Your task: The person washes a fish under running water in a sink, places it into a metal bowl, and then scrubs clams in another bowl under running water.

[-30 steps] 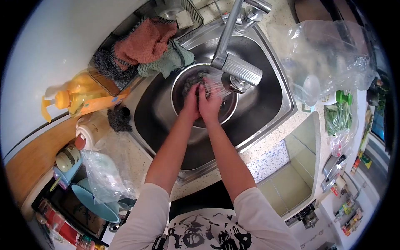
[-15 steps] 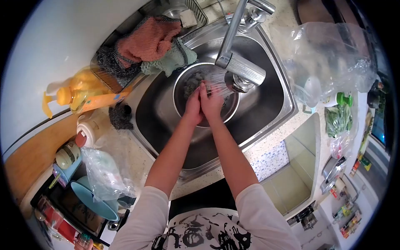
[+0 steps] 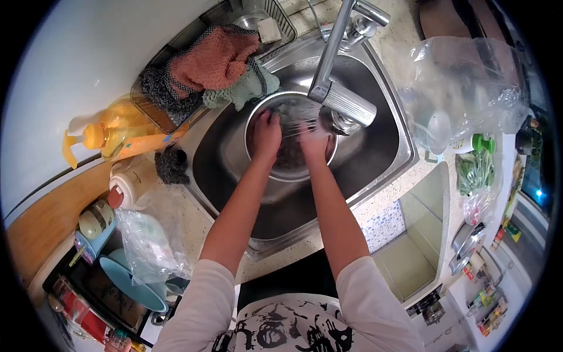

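A round metal bowl (image 3: 289, 178) stands in the sink, its contents blurred by splashing water and hard to make out. My left hand (image 3: 267, 136) is inside the bowl by its left wall, fingers bent and slightly apart. On the bowl's right side, my right hand (image 3: 313, 141) is under the spray, its fingers spread and partly veiled by water. The two hands are apart from each other. Water streams leftward from the ribbed head of the faucet (image 3: 350, 104) into the bowl.
Around the bowl is the steel sink (image 3: 375, 146). A rack (image 3: 286, 20) holding a reddish cloth (image 3: 214, 58) and a green cloth (image 3: 243, 85) borders it at upper left. Left are a yellow pump bottle (image 3: 117, 129) and dark scrubber (image 3: 171, 165); right, a plastic bag (image 3: 469, 88).
My hands were together in the middle of the bowl. They have separated, the left moving to the left wall and the right moving rightward under the spray.
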Motion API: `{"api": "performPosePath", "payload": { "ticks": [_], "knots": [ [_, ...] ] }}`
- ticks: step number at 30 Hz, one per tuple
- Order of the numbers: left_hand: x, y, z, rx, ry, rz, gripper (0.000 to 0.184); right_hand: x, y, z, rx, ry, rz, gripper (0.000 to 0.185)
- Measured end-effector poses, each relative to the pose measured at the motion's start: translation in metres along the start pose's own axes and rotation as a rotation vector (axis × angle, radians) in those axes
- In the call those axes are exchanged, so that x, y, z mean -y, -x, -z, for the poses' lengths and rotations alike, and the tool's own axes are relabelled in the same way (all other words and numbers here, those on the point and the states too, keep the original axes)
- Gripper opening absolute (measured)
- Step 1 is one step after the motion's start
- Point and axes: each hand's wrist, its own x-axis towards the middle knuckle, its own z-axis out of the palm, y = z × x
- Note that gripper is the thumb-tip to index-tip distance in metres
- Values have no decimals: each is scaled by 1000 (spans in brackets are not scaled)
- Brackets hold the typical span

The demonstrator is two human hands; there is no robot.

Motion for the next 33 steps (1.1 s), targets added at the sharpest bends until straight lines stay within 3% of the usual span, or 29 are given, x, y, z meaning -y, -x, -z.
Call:
{"api": "performPosePath", "payload": {
  "ticks": [2,6,8,10,14,18,21,23,24,27,30,33],
  "knots": [
    [0,-14,-4,124,117,127,47,-39,-17,-16,15,-70,-58,52],
    [-14,-27,-13,122,138,220,48,1,-9,-12,64,-347,-232,62],
    [-22,-30,-18,158,133,303,46,-21,-22,-16,161,-437,-332,64],
    [-23,-34,-18,220,63,252,45,-14,-24,-14,205,-426,-326,64],
    [-28,-26,-2,412,116,174,40,-15,-21,2,254,-114,36,56],
    [-6,-10,12,430,-84,-105,32,21,10,31,305,475,469,55],
    [4,7,28,459,-142,-257,36,44,29,39,470,558,436,67],
    [0,18,37,444,-219,-365,41,54,42,35,523,829,429,78],
    [2,22,39,434,-212,-352,43,55,47,33,549,966,420,84],
    [11,27,47,368,-239,-332,49,51,51,24,535,1042,660,98],
    [21,33,53,277,-269,-326,51,57,32,19,729,1090,618,104],
    [20,38,64,238,-175,-302,50,50,10,14,656,1113,815,100]
  ]
}}
